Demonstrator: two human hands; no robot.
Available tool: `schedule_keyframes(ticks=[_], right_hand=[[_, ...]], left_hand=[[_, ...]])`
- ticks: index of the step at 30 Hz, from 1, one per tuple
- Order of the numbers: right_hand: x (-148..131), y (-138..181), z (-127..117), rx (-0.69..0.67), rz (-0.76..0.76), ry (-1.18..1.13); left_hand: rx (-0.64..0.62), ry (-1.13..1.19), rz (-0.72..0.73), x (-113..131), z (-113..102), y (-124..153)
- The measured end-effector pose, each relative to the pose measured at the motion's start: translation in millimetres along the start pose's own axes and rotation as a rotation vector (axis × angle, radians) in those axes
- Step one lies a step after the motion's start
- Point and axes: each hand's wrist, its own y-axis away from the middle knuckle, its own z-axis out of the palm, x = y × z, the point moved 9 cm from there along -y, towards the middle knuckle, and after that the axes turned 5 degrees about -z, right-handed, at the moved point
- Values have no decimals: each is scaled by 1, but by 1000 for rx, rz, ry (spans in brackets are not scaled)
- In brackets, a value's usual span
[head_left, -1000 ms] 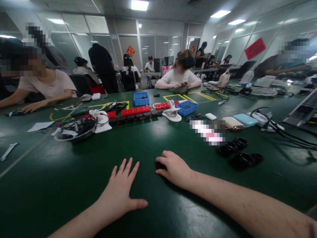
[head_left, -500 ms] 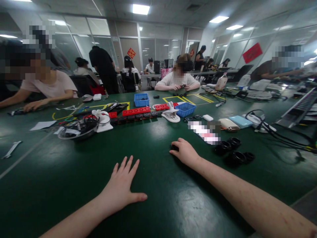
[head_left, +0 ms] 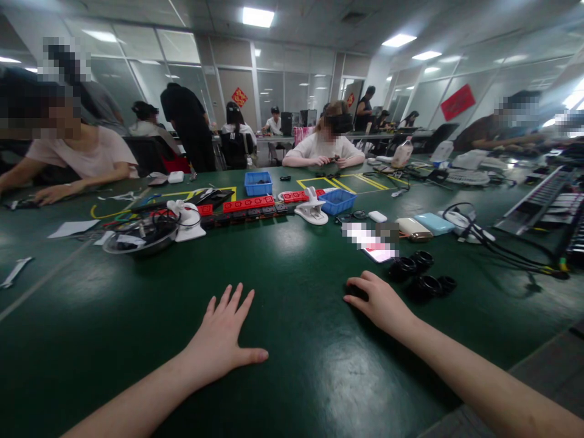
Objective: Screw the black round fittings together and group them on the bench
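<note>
My left hand [head_left: 223, 340] lies flat on the green table [head_left: 296, 353], fingers spread, holding nothing. Further right, my right hand [head_left: 378, 301] rests on the table with its fingers curled over a small black object [head_left: 356, 293], which is mostly hidden. Several black rings [head_left: 422, 274] lie just right of that hand, a short gap away. A pink and white card or phone [head_left: 378, 252] sits behind them.
Mid-table stand a clear bowl of cables [head_left: 137, 237], red power strips [head_left: 249, 204], two blue bins [head_left: 258, 182], a white clamp [head_left: 312, 210] and power banks [head_left: 413, 228]. Black cables [head_left: 502, 246] trail on the right. A wrench [head_left: 13, 271] lies far left. Other people sit across the table.
My right hand has slid to the right across the table with the small black object under its fingers, closer to the black rings. My left hand has stayed flat in place.
</note>
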Motion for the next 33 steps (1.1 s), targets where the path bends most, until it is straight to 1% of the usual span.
schedule_keyframes(ticks=[6,9,15,20,23,26,33], right_hand=[[2,43,0,-48,8,-93],[4,64,-1,-50,12,-114],[16,102,-1,-7,28,-104],[33,126,-9,37,63,-82],[48,138,-18,75,112,-62],[71,148,-29,120,179,-37],[142,161,-52,196,441,9]], left_hand=[[-26,-14,-14,2,-1,1],[-23,-19,-17,2,-2,1],[-19,-20,-12,2,-2,2],[-24,-40,-25,1,0,1],[-25,-42,-21,1,1,0],[-20,-39,-9,0,2,-1],[-26,-38,-4,-1,3,-1]])
